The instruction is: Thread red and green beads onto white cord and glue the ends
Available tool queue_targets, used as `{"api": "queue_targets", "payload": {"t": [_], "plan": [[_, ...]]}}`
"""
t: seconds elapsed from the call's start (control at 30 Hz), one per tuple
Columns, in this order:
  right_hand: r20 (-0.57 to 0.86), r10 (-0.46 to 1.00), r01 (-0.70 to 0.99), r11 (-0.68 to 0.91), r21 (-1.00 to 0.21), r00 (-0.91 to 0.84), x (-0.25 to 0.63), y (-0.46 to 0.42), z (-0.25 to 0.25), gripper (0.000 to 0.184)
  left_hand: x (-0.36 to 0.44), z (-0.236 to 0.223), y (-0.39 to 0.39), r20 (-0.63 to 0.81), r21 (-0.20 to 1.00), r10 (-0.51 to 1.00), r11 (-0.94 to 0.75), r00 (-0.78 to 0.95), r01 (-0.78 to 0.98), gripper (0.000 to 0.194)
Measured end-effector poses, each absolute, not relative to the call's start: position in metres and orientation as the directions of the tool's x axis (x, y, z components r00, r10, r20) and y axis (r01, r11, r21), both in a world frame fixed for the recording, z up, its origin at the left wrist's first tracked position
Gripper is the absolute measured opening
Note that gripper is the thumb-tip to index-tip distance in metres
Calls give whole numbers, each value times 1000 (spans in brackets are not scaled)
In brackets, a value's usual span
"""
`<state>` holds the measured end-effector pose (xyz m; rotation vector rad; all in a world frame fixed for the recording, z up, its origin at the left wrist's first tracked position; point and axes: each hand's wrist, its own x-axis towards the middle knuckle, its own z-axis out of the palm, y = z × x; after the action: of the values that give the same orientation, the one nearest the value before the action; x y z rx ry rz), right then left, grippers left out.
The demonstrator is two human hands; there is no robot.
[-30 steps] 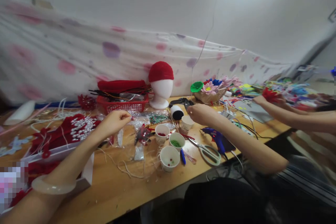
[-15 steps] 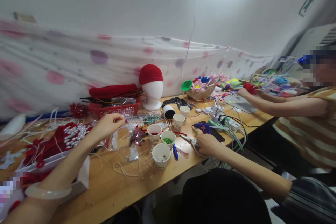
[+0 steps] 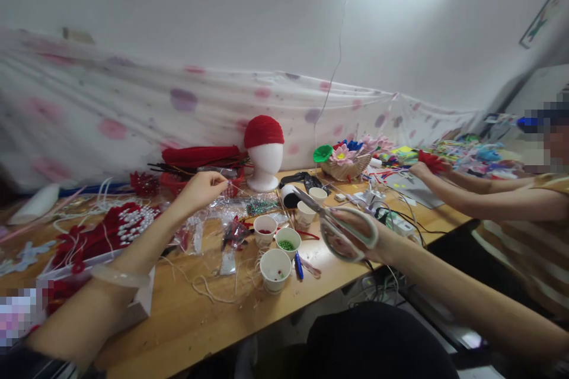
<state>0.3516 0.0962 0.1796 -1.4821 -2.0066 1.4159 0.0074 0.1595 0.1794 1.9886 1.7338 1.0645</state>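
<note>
My left hand (image 3: 201, 188) is raised over the table in a pinch, near the red basket (image 3: 178, 181); what it pinches is too thin to name, perhaps a thread. A pale bangle (image 3: 120, 275) sits on that forearm. My right hand (image 3: 355, 237) grips the green-handled scissors (image 3: 342, 226), lifted off the table with the blades pointing up and left toward the paper cups (image 3: 275, 243). The cups hold red and green beads.
A foam head with a red cap (image 3: 264, 151) stands at the back. Red pieces with pearls (image 3: 111, 228) lie at the left. A flower basket (image 3: 344, 160), cables and a power strip (image 3: 391, 219) lie at the right, where another person's arm (image 3: 471, 195) reaches across the table.
My right hand went down to the table, took hold of the scissors and has lifted them. My left hand stayed pinched and rose slightly.
</note>
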Motion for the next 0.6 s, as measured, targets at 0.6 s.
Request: {"api": "queue_targets", "payload": {"t": [0.6], "plan": [[-388, 731, 174, -354, -919, -562, 292, 214, 136, 35, 16, 202, 172, 397, 614, 918, -261, -5, 745, 29]]}}
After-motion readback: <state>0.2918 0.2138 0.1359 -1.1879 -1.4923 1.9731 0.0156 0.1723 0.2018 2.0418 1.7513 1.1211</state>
